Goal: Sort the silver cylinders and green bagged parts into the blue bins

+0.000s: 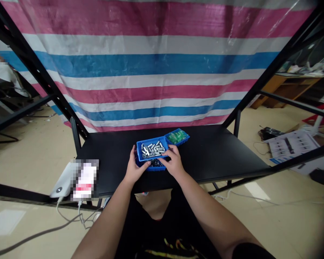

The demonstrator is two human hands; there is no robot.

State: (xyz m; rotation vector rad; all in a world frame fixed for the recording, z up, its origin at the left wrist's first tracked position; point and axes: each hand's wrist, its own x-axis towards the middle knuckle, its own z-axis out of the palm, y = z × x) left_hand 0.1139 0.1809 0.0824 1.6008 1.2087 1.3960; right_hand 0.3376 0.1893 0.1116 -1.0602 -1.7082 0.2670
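Observation:
A blue plastic bin (138, 154) full of short silvery metal cylinders (152, 149) is gripped from both sides. My left hand (135, 166) wraps its left side, with the thumb along the front. At its right side, my right hand (173, 160) has its fingers closed on the wall and front corner. Just below and nearer to me, partly covered, is a second blue bin (158, 168) with small dark parts (156, 163) in it. Behind to the right, a third blue bin (184, 140) holds green, glossy pieces (177, 136).
The bins are on a black table (205, 154) inside a black metal frame (236, 122). A striped plastic sheet (156, 64) hangs behind. A white power bank (62, 181) and a blurred phone (85, 180) with cables lie at the left edge. A person (5, 72) sits far left.

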